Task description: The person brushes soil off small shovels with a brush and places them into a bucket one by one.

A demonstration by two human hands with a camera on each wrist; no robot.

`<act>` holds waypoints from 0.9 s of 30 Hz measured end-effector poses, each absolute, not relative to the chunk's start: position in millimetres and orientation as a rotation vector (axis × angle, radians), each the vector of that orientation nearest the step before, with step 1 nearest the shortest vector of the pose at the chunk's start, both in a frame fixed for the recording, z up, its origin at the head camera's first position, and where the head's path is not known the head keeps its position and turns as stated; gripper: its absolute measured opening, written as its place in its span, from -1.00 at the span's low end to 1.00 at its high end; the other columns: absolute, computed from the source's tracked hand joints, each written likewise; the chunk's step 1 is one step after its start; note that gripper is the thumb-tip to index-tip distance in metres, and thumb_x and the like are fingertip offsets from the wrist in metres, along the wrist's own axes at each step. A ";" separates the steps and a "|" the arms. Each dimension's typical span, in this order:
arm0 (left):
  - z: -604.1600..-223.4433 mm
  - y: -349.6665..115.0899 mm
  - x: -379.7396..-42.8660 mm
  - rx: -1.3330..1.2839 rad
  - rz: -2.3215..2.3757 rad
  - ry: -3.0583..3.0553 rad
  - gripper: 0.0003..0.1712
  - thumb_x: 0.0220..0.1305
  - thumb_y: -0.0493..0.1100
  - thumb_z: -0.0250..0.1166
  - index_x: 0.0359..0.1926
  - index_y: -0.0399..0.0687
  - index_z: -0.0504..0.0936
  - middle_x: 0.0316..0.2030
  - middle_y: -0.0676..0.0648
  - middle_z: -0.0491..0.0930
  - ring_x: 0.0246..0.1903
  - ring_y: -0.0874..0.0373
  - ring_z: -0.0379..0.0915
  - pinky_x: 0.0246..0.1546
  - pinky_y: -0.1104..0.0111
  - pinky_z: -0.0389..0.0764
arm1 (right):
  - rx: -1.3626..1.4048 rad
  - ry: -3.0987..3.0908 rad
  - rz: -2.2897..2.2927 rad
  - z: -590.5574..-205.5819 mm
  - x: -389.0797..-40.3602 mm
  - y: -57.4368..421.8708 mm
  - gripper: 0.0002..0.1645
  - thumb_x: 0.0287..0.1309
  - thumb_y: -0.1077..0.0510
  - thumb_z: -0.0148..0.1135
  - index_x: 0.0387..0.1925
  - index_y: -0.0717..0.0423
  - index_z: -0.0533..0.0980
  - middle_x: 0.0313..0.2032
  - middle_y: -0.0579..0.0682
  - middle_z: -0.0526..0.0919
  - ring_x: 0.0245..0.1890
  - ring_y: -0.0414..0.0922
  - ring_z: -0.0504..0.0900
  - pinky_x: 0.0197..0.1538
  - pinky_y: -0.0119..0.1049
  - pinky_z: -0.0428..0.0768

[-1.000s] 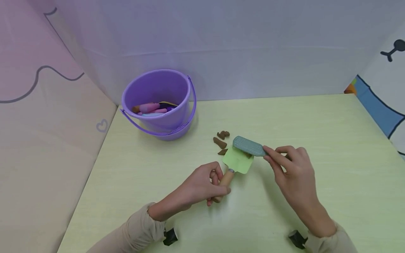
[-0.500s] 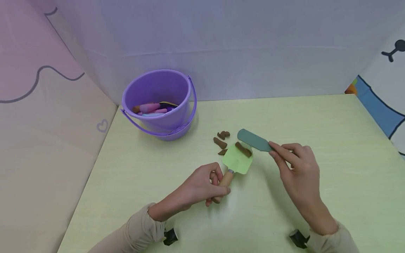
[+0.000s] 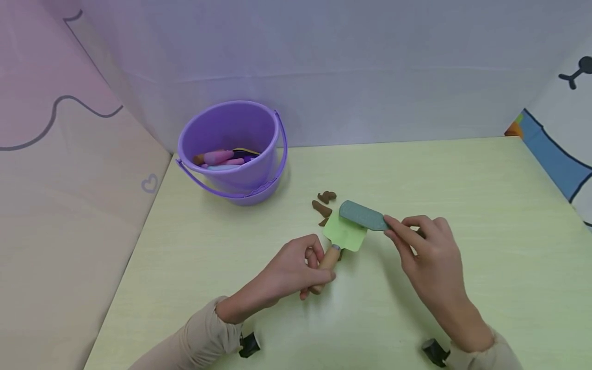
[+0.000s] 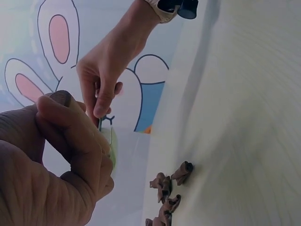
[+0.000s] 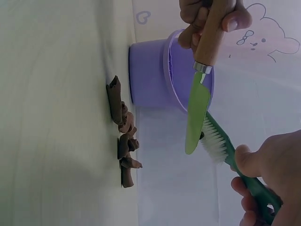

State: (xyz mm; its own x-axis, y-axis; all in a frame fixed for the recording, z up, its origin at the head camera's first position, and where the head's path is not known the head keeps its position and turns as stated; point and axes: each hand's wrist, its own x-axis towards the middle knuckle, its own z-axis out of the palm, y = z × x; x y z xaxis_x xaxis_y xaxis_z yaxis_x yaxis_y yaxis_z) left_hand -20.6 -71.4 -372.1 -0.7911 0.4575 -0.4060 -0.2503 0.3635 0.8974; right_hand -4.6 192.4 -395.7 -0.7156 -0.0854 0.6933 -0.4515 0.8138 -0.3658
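My left hand (image 3: 293, 267) grips the wooden handle (image 3: 329, 258) of a small light-green hand trowel (image 3: 344, 234), blade up and raised off the table. My right hand (image 3: 430, 257) holds a green brush (image 3: 363, 215) by its handle. In the right wrist view its white bristles (image 5: 215, 143) face down against the trowel blade (image 5: 196, 115), with a dark bit between them. Curled brown bark-like pieces (image 3: 321, 208) lie on the table left of the blade. Another brown piece (image 3: 341, 255) shows beside the trowel's neck, partly hidden.
A purple bucket (image 3: 250, 182) with a lowered handle stands at the back left, holding several pink, blue and dark items (image 3: 218, 157). Printed cloth walls (image 3: 351, 92) enclose the pale yellow-green table (image 3: 439, 177) at the back and sides.
The brush lifted off the trowel, showing a brown piece on the blade, then came back down over it. The trowel has shifted slightly, and a brown piece now shows by its neck.
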 end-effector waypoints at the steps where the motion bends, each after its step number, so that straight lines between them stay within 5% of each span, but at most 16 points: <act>1: -371.8 -71.3 -20.2 0.176 1.481 2.010 -0.66 0.08 -0.24 0.48 -0.30 -0.12 0.43 -0.50 0.02 0.39 -0.76 0.16 0.36 -0.69 0.38 0.49 | 0.396 -2.308 0.665 -395.4 -4.8 192.3 -0.41 0.54 -0.22 0.04 -0.06 0.13 0.78 -0.31 0.10 0.66 -0.38 0.01 0.30 -0.31 -0.39 0.20; 13: -372.1 -71.0 -18.0 0.176 1.473 2.033 -0.69 0.07 -0.26 0.44 -0.28 -0.12 0.44 -0.49 0.02 0.40 -0.79 0.16 0.34 -0.70 0.38 0.47 | 0.323 -2.315 0.754 -395.7 -10.5 199.4 -0.35 0.47 -0.26 0.07 -0.07 0.19 0.77 -0.29 0.13 0.67 -0.39 -0.05 0.30 -0.27 -0.44 0.17; 17: -371.2 -71.1 -18.9 0.185 1.479 2.035 -0.69 0.06 -0.27 0.43 -0.28 -0.13 0.44 -0.49 0.02 0.40 -0.79 0.16 0.35 -0.69 0.38 0.48 | 0.265 -2.237 0.883 -394.9 -10.8 200.9 -0.66 0.33 0.01 0.36 -0.03 0.16 0.77 -0.27 0.12 0.71 -0.34 -0.25 0.26 -0.23 -0.51 0.13; 20: -371.3 -71.4 -19.1 0.179 1.482 2.027 -0.70 0.06 -0.27 0.42 -0.28 -0.13 0.43 -0.49 0.02 0.40 -0.78 0.16 0.35 -0.69 0.39 0.49 | 0.254 -2.215 0.913 -394.0 -10.1 201.4 -0.69 0.25 0.11 0.44 -0.01 0.13 0.77 -0.26 0.11 0.71 -0.30 -0.33 0.24 -0.23 -0.55 0.14; 24: -372.0 -71.6 -19.8 0.181 1.480 2.029 -0.69 0.07 -0.26 0.43 -0.28 -0.13 0.44 -0.49 0.02 0.39 -0.78 0.17 0.34 -0.71 0.39 0.49 | 0.262 -2.252 0.945 -393.0 -8.3 200.3 -0.58 0.33 -0.09 0.32 -0.03 0.14 0.77 -0.25 0.09 0.71 -0.29 -0.32 0.27 -0.24 -0.58 0.18; 27: -372.5 -72.0 -20.3 0.182 1.481 2.033 -0.68 0.08 -0.24 0.45 -0.27 -0.12 0.44 -0.50 0.02 0.39 -0.79 0.17 0.32 -0.72 0.37 0.49 | 0.281 -2.297 0.955 -393.9 -6.6 198.4 -0.63 0.33 -0.05 0.35 -0.04 0.13 0.78 -0.25 0.06 0.71 -0.30 -0.26 0.29 -0.24 -0.56 0.19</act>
State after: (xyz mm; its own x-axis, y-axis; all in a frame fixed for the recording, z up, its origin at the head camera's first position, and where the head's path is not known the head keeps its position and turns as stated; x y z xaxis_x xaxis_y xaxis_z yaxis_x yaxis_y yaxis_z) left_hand -20.3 -72.0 -372.5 -0.8047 0.4464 -0.3915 -0.2357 0.3651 0.9006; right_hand -6.6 198.4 -393.9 -0.7802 0.0414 0.6241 -0.4132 0.7150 -0.5640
